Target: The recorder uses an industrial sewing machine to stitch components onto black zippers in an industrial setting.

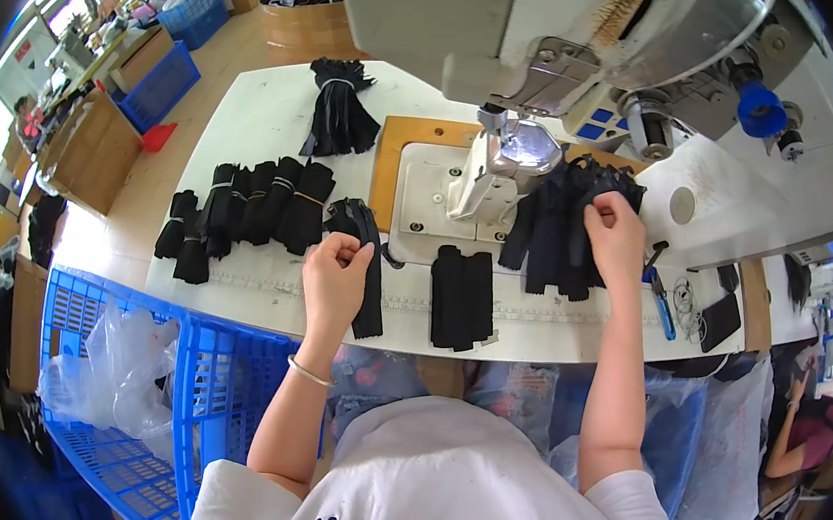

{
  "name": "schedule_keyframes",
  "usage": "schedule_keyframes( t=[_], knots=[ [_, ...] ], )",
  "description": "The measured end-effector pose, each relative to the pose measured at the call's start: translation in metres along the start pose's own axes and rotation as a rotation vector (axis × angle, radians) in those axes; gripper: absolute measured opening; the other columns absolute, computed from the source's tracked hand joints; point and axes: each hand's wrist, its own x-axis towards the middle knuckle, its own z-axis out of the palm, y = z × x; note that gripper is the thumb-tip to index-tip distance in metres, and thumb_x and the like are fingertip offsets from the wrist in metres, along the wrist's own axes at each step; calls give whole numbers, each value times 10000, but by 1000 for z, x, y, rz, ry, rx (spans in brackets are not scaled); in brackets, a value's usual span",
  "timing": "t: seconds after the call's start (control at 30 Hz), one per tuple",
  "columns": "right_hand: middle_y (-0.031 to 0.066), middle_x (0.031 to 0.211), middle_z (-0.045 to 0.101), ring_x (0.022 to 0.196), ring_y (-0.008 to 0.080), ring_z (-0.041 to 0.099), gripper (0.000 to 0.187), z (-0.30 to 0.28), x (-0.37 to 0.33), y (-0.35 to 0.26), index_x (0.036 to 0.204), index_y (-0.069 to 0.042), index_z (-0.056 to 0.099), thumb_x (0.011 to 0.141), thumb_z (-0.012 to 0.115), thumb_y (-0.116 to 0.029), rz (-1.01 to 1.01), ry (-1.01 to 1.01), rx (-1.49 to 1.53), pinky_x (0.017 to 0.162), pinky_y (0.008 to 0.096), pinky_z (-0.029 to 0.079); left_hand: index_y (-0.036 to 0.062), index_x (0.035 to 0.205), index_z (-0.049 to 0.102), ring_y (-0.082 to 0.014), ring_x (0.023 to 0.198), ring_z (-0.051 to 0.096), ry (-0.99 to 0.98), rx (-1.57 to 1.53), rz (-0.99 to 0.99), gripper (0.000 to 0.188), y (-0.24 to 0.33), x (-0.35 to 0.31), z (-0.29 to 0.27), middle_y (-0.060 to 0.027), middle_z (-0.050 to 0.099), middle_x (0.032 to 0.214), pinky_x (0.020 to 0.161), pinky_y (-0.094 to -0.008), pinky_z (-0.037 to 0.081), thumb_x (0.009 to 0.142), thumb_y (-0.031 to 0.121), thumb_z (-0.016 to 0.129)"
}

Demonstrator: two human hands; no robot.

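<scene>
My left hand (pixel 334 276) is closed, thumb and fingertips pinched at the edge of a narrow stack of black zippers (pixel 367 290). Over a fanned pile of black zippers (pixel 549 232), my right hand (pixel 616 233) pinches a zipper near the upper end; its fingertips partly hide what they grip. Between the hands a short flat stack of black zippers (pixel 461 298) lies at the table's front edge. The sewing machine head (pixel 512 156) stands just beyond, above its metal plate (pixel 422 194).
Several tied black bundles (pixel 256 203) lie at left, and another bundle (pixel 340 107) at the back. Blue-handled snips (pixel 663 306) rest at right beside thread. A blue crate (pixel 224 399) with clear plastic bags stands left of the table (pixel 256 105). Another person (pixel 814 427) sits at far right.
</scene>
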Motion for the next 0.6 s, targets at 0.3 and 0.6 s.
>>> schedule_keyframes(
  t=[0.3, 0.6],
  knots=[
    [-11, 769, 569, 704, 53, 506, 168, -21, 3, 10, 1016, -19, 551, 877, 615, -86, 154, -8, 455, 655, 204, 421, 55, 865, 612, -291, 903, 527, -202, 176, 908, 141, 92, -34, 47, -96, 546, 883, 803, -422, 408, 736, 108, 632],
    [45, 850, 576, 757, 101, 559, 206, -54, -11, -16, 1115, -39, 494, 916, 550, -42, -37, 185, 844, 685, 253, 484, -60, 1224, 518, -294, 1273, 428, -453, 224, 1249, 620, 106, 1, 184, -191, 491, 1316, 1095, -422, 285, 817, 398, 614]
  ],
)
